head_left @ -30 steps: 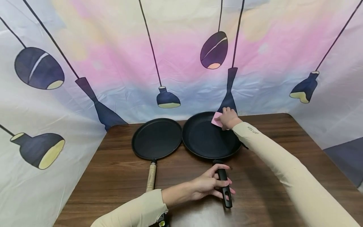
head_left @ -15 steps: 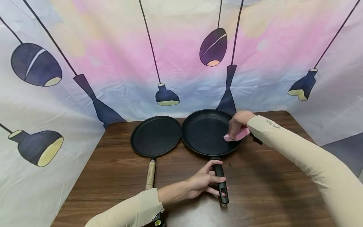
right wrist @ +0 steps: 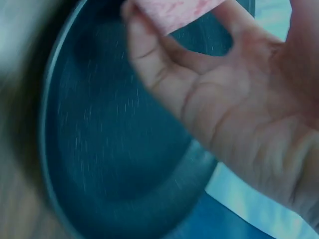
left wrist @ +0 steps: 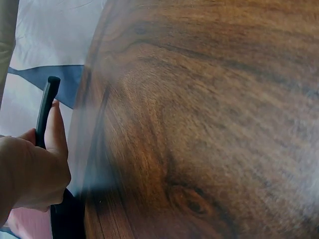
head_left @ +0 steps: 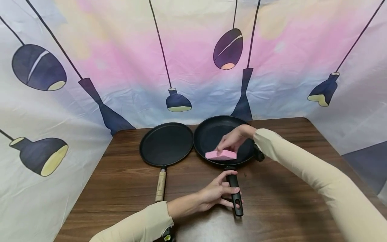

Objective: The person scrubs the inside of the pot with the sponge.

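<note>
A pink sponge [head_left: 221,155] is held by my right hand [head_left: 234,138] at the near inner side of the black frying pan [head_left: 211,134]. The right wrist view shows the sponge [right wrist: 177,12] pinched between fingers and thumb, above the dark pan surface [right wrist: 119,124]. My left hand [head_left: 214,193] grips the pan's black handle [head_left: 234,188], thumb side toward the pan. In the left wrist view the fingers of that left hand [left wrist: 37,169] wrap the handle [left wrist: 47,107]. Whether the sponge touches the pan bottom I cannot tell.
A flat black griddle pan [head_left: 166,144] with a pale wood-look handle [head_left: 161,186] lies directly left of the frying pan. Both are on a brown wooden table [head_left: 281,188]. Behind the table hangs a cloth backdrop [head_left: 130,67] printed with lamps.
My right hand has swept the sponge from the pan's far right side, down its right edge, to the near side. The left hand keeps its grip on the handle.
</note>
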`<state>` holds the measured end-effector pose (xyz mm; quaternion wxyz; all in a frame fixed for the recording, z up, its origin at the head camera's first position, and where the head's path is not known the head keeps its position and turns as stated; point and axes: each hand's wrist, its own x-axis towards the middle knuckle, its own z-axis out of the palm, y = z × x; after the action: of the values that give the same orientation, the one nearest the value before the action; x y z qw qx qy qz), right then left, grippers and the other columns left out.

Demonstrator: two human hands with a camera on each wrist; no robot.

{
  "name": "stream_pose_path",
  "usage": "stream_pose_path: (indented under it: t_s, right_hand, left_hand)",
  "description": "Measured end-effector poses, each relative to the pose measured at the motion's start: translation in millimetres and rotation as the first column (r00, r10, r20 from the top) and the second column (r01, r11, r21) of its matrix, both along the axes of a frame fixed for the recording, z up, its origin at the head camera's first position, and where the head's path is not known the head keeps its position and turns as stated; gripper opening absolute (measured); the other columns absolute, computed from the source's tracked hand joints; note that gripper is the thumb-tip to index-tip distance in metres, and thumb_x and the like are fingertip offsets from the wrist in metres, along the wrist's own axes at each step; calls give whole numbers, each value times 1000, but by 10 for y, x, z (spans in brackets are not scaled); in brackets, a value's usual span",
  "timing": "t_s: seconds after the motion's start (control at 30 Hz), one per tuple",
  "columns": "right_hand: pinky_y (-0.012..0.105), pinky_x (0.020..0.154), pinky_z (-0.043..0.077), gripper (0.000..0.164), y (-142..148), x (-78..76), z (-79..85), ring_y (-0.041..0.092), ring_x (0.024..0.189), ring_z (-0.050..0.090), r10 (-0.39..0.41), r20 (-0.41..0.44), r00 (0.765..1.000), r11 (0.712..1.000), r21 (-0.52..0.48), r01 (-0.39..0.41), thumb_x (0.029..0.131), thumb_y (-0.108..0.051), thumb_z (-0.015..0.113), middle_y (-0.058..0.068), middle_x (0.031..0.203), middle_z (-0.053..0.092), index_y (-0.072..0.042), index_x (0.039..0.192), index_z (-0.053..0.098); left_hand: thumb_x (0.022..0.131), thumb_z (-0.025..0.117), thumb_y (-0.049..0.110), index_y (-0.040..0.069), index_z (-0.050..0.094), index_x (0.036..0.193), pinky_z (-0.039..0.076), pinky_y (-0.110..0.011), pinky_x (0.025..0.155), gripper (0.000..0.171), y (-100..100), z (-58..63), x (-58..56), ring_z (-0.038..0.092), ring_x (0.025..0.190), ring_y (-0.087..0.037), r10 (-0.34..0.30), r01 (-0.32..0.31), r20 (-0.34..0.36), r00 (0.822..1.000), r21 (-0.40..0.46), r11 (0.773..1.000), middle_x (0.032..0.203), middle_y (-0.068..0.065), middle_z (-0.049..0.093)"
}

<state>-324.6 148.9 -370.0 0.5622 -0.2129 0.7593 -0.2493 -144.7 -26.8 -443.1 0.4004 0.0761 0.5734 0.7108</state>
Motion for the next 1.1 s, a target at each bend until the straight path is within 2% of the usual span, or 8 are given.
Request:
stream_pose_path:
  t_s: [0.17, 0.33, 0.47, 0.6, 0.77, 0.97, 1.0, 1.1]
  right_hand:
    - [31, 96, 54, 64, -205, -194, -158, 23, 125, 51, -107, -72, 992, 979, -179, 93, 107, -32, 48, 16, 160, 36, -14, 163, 23]
    - [30, 87, 52, 64, -343, -386, -278, 20, 101, 52, -186, -352, 917, 974, -189, 125, 104, -34, 55, 10, 125, 55, -20, 161, 30]
    - [38, 99, 48, 65, -368, -455, -313, 30, 120, 54, -74, -671, 738, 996, -13, 89, 101, -32, 62, 23, 136, 57, -20, 159, 37]
    - [50, 110, 47, 68, -363, -448, -318, 41, 140, 43, 128, -832, 540, 965, 231, 127, 98, -35, 69, 26, 154, 42, -26, 158, 40]
    - [55, 108, 50, 67, -238, -435, -309, 47, 137, 43, 266, -880, 393, 903, 370, 217, 96, -34, 73, 31, 148, 42, -28, 156, 43]
    - [52, 104, 51, 47, 60, -456, -226, 44, 129, 48, 370, -841, 394, 794, 506, 337, 105, -22, 58, 32, 141, 48, -11, 150, 52]
    - [52, 96, 54, 44, 134, -499, -268, 43, 122, 51, 388, -842, 374, 779, 517, 356, 102, -22, 61, 31, 135, 52, -9, 144, 58]
    - [49, 83, 56, 36, 195, -433, -119, 41, 111, 54, 414, -799, 436, 726, 579, 371, 93, -17, 70, 28, 122, 59, -1, 125, 68]
  left_hand:
    - [101, 62, 5, 22, 39, 151, 63, -53, 87, 58, 6, 10, -22, 73, 102, -44, -5, 4, -1, 1000, -13, 1000, 113, -15, 64]
    - [99, 64, 2, 23, 42, 149, 63, -54, 85, 58, -6, -8, -19, 74, 98, -43, 11, -10, 14, 1000, -25, 1000, 113, -19, 65]
    - [99, 64, 2, 23, 40, 149, 63, -55, 86, 59, -20, -25, -6, 71, 105, -48, -1, 1, 31, 1000, -19, 1000, 121, -25, 64]
    - [100, 64, 3, 24, 39, 150, 62, -55, 87, 60, -33, -32, 0, 71, 105, -47, -22, 22, 40, 999, -9, 1000, 123, -27, 63]
    - [100, 63, 3, 25, 40, 150, 63, -55, 87, 59, -37, -30, -20, 74, 99, -41, -13, 14, 40, 999, -17, 1000, 121, -25, 64]
    - [100, 64, 2, 23, 39, 151, 62, -56, 88, 60, -13, 19, -32, 70, 107, -49, -13, 14, 42, 999, -18, 1000, 121, -27, 63]
    - [99, 64, 2, 23, 39, 151, 62, -55, 88, 61, -11, 35, -35, 69, 108, -50, -12, 13, 43, 999, -23, 1000, 119, -26, 63]
    - [99, 64, 1, 22, 40, 151, 62, -55, 88, 62, -17, 86, -44, 69, 108, -51, 3, -2, 42, 999, -43, 999, 116, -23, 63]
